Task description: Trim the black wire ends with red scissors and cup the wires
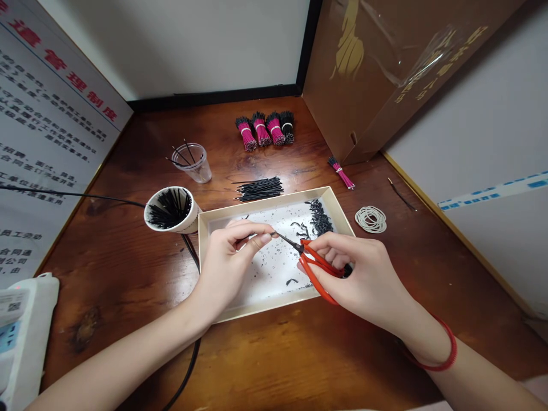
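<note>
A shallow cream cardboard tray sits mid-frame on the brown wooden counter. Just left of it, a tilted white paper cup holds black wires. Behind: a clear plastic cup upper left, and four banded pink-and-black wire bundles in a row at top centre. Right of the tray: a white rubber-band coil. Upper right: a brown cardboard box.

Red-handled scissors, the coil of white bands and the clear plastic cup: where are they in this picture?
Red-handled scissors (311,279), head view, on the lower red handle.
Coil of white bands (360,220), head view, on the coil's left side.
Clear plastic cup (201,173), head view, on its side wall.
</note>
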A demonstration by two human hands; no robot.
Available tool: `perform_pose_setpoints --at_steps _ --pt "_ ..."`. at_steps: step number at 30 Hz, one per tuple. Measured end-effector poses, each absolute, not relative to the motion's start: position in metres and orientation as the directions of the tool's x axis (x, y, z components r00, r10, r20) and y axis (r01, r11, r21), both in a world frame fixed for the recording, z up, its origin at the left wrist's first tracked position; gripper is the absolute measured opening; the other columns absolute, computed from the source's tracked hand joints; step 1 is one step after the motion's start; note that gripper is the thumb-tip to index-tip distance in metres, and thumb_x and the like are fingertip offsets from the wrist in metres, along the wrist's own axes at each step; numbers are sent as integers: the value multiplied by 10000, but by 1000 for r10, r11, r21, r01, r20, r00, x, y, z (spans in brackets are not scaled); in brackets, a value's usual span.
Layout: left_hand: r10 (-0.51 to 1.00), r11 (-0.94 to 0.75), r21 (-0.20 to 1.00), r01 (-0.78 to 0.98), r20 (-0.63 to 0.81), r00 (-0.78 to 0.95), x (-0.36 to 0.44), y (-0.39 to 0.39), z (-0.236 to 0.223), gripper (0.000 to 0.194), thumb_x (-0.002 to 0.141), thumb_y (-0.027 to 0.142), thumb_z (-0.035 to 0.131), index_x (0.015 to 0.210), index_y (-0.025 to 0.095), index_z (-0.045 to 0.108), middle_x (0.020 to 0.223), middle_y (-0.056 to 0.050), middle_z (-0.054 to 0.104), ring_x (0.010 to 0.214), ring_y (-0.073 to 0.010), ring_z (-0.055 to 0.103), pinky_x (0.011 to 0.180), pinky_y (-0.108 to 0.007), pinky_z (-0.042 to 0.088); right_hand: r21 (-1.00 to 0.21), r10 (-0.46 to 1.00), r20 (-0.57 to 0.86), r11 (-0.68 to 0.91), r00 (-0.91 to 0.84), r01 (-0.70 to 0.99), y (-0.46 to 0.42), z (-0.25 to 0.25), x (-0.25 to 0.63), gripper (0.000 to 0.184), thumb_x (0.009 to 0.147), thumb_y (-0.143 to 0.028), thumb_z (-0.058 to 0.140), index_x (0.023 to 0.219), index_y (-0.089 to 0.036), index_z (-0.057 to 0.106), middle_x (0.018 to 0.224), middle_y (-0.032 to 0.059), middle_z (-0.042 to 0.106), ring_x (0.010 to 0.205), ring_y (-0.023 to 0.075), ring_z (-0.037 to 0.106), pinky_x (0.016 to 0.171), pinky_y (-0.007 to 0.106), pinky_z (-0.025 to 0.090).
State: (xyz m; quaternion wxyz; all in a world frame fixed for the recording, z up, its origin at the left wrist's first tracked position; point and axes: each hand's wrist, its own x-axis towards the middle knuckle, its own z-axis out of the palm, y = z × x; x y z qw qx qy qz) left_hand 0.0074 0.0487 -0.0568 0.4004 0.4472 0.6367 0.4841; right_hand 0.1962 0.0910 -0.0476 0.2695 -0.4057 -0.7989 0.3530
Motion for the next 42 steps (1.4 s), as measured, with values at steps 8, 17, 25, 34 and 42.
perform_pose_setpoints --at_steps 8,17,25,34,42 --pt "959 123 969 213 -61 -276 7 49 -57 105 770 155 686 754 220 768 811 -18 750 800 -177 623 745 -299 467 -783 835 138 422 -533 458 91 -48 197 79 755 -136 656 726 -195 613 551 -43 587 470 76 494 424 188 406" --pt "960 136 967 216 -75 -270 7 49 -57 95 775 169 684 760 210 768 816 -27 749 804 -184 630 743 -303 469 -782 837 112 407 -535 473 91 -49 199 54 767 -142 648 744 -188 630 557 -38 590 479 78 489 423 192 393" --pt "958 142 968 207 -82 -273 7 48 -56 95 775 169 682 759 214 765 828 -25 748 820 -186 626 764 -309 467 -788 839 120 406 -532 463 91 -47 196 86 750 -130 657 717 -190 604 563 -39 595 467 70 482 417 178 399" --pt "959 129 971 200 -71 -276 7 48 -57 93 777 177 678 761 214 762 830 -23 749 812 -184 625 751 -305 462 -779 838 129 417 -530 469 91 -47 197 99 751 -137 652 705 -198 588 561 -41 598 468 73 493 426 184 409" --pt "959 139 965 221 -76 -273 7 48 -57 95 786 185 680 778 223 766 828 -16 745 823 -185 619 749 -308 448 -778 838 131 418 -529 470 91 -47 196 102 754 -145 655 699 -197 585 542 -45 578 465 75 492 425 189 406"
